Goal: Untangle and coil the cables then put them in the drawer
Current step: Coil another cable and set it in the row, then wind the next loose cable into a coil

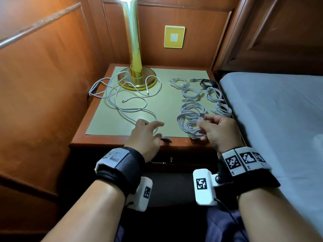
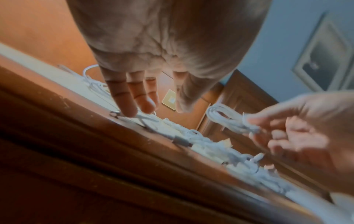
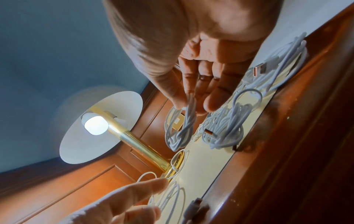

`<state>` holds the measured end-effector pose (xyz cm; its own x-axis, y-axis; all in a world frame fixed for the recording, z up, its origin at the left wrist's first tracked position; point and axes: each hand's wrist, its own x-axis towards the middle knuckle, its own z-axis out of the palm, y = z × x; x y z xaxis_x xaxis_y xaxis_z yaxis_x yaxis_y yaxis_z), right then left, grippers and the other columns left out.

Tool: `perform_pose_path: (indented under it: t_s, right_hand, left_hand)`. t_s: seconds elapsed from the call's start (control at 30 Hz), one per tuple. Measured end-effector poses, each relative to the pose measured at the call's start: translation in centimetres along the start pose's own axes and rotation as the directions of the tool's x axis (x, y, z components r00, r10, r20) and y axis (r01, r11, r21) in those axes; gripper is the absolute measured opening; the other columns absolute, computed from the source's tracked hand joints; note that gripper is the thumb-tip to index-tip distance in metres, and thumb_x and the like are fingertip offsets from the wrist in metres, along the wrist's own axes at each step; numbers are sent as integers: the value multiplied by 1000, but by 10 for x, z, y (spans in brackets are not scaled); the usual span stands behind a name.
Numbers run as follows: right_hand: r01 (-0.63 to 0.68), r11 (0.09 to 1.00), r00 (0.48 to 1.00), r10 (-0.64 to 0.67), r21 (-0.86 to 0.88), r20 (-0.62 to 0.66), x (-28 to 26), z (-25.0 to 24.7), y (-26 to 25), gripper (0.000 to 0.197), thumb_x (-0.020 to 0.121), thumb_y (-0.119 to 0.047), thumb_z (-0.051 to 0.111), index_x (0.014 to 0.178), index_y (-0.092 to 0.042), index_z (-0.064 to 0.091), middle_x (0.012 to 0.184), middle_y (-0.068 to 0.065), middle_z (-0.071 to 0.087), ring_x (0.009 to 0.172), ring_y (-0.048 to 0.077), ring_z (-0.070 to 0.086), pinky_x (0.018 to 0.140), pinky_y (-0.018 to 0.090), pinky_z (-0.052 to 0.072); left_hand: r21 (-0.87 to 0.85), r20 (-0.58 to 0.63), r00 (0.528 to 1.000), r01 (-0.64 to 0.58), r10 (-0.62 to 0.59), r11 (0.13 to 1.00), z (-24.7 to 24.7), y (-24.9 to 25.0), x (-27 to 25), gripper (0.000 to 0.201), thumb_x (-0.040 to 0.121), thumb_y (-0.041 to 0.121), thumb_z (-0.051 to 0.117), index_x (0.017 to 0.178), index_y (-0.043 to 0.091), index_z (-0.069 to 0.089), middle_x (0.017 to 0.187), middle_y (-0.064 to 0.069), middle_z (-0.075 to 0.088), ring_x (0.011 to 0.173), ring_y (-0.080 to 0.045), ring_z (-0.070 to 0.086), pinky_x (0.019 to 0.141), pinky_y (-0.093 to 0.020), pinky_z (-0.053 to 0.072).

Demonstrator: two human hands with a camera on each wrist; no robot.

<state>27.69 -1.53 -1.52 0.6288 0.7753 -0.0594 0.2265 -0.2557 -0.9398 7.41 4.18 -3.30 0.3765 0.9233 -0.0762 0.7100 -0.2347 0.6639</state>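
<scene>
Coiled cable (image 3: pixel 180 125) in right hand (image 1: pixel 219 130), hanging lengthwise below fingers.

Glossy polished brass lamp (image 1: pixel 133 49), varnished wooden nightstand (image 1: pixel 97 137), smooth matt top panel (image 1: pixel 166 109), white plastic-sheathed cables (image 1: pixel 191 109)

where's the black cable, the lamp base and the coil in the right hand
black cable (image 1: pixel 208 83), head view, on the middle of its dark coil
lamp base (image 1: pixel 150 75), head view, on the bare right rim of the brass foot
white coil (image 3: pixel 186 121), right wrist view, on the strands hanging below the thumb
</scene>
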Motion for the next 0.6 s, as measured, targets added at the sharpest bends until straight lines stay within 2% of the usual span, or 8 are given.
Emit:
perform_pose_path:
  t_s: [0.07, 0.1, 0.17, 0.23, 0.33, 0.43, 0.6]
  right_hand:
    - [3, 998, 1000, -5, -61, -30, 6, 4, 2, 27, 80, -22, 78, 106, -16, 74, 82, 0, 75, 68, 21, 72, 71, 41, 62]
    - [5, 996, 999, -7, -86, -31, 7, 7, 2, 22, 78, -24, 77, 100, -20, 75, 80, -1, 74, 71, 22, 73, 75, 46, 61]
    - [6, 991, 1000, -7, -134, -8, 8, 14, 1, 14, 76, -27, 76, 89, -25, 73, 79, -3, 74, 74, 23, 73, 74, 48, 61]
    - [17, 985, 1000, -15, -172, 14, 7, 23, -2, 7, 75, -28, 73, 82, -26, 72, 78, -2, 74, 75, 24, 72, 73, 48, 61]
    - [30, 975, 999, -20, -222, 47, 5, 36, -7, 19, 78, -29, 70, 93, -19, 76, 80, 1, 75, 75, 29, 72, 77, 47, 61]
    - [17, 971, 997, -1, -238, 71, 3, 50, -11, 19, 80, -28, 69, 96, -20, 75, 83, 1, 75, 77, 30, 71, 78, 47, 60]
    - [-15, 960, 991, 52, -280, 123, 2, 71, -12, 24, 84, -29, 68, 104, -18, 75, 90, 1, 75, 82, 25, 71, 81, 40, 59]
  left_hand:
    - [137, 63, 997, 24, -33, 990, 6, -1, 2, 34, 96, 31, 58, 130, 36, 60, 125, -2, 40, 120, -22, 43, 105, -31, 38]
    - [219, 74, 996, 30, -47, 975, 8, -1, 2, 32, 95, 33, 59, 127, 35, 61, 126, -3, 41, 122, -24, 41, 105, -34, 40]
    - [361, 57, 996, 46, -71, 931, 6, -1, 3, 27, 94, 33, 60, 121, 30, 61, 125, -4, 45, 121, -28, 43, 100, -41, 44]
    - [443, 18, 996, 75, -93, 893, -3, -3, 4, 21, 93, 29, 61, 113, 27, 63, 120, -4, 51, 115, -29, 49, 94, -42, 47]
    - [445, -28, 990, 136, -138, 885, -21, -15, 2, 10, 91, 26, 62, 100, 29, 67, 111, -2, 59, 107, -29, 58, 86, -38, 47]
    - [406, -74, 982, 190, -175, 894, -39, -34, -4, 5, 91, 27, 62, 89, 29, 65, 105, 0, 61, 104, -28, 59, 80, -34, 41]
    - [334, -77, 985, 174, -157, 926, -54, -62, -13, 8, 92, 27, 62, 85, 30, 60, 100, 0, 59, 105, -26, 58, 90, -41, 48]
